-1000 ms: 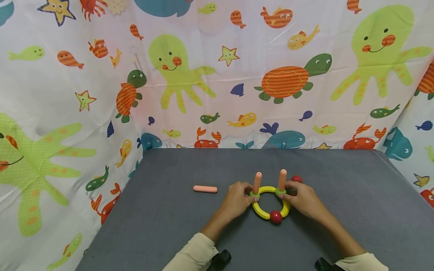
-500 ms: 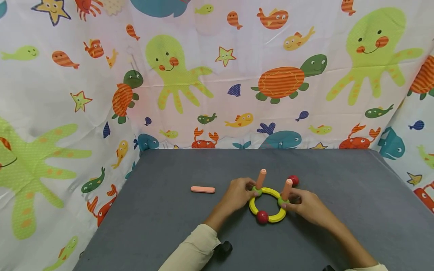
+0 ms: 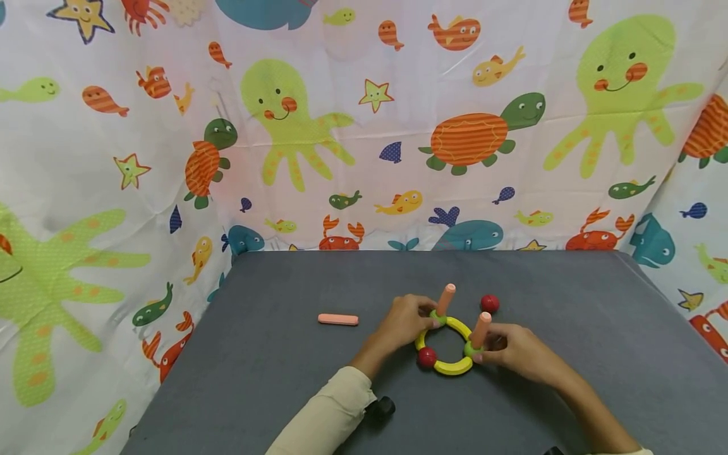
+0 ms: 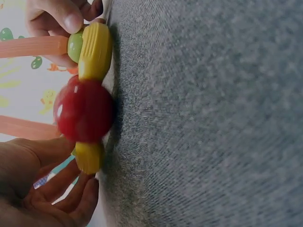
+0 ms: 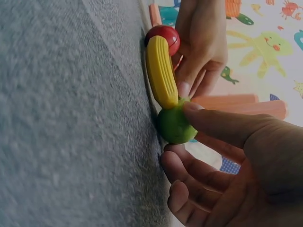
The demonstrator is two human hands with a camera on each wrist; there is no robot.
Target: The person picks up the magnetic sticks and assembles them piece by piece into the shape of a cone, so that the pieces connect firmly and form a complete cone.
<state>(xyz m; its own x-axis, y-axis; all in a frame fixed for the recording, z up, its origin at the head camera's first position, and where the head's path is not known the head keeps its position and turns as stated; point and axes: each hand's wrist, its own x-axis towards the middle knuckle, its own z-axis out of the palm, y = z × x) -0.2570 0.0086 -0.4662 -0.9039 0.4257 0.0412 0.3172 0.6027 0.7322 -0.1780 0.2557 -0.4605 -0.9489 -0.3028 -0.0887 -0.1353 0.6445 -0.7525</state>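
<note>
A ring of curved yellow pieces point(image 3: 453, 368) lies low on the table, joined by green balls and a red ball point(image 3: 426, 357). Peach sticks stand up from the green balls, leaning slightly right. My left hand point(image 3: 406, 319) pinches the far green ball point(image 3: 436, 318) below its stick point(image 3: 446, 299). With thumb and fingers, my right hand point(image 3: 514, 351) holds the right green ball point(image 3: 471, 349) beneath the other stick point(image 3: 481, 330). In the right wrist view that green ball point(image 5: 176, 125) sits between thumb and fingertips. The joining red ball point(image 4: 85, 111) is large in the left wrist view.
A loose peach stick point(image 3: 338, 319) lies left of the hands. Beyond the ring rests a separate red ball point(image 3: 490, 303). The grey table point(image 3: 273, 379) ends at a curtain point(image 3: 364, 145) printed with sea animals.
Both hands have turned the ring clockwise as seen from above. Its red ball moved left, the right stick came nearer and the left stick went farther away. The head view shifted slightly.
</note>
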